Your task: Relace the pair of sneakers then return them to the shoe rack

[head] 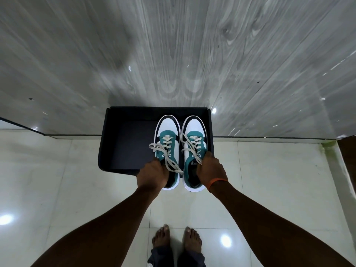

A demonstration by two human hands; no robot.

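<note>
Two teal, white and black sneakers stand side by side, toes pointing away from me, on the right part of a black open shoe rack compartment (123,143). My left hand (152,175) grips the heel end of the left sneaker (167,128). My right hand (211,172), with an orange band at the wrist, grips the heel end of the right sneaker (193,128). Both heels stick out past the front edge of the rack. Cream laces (159,146) run through the eyelets of both shoes, and their loose ends trail toward my hands.
The rack sits low against a grey wood-grain wall panel (192,54). Glossy pale floor tiles (57,180) spread in front of it. My bare feet (177,239) stand on the tiles below the shoes. A dark brown edge (348,151) shows at far right.
</note>
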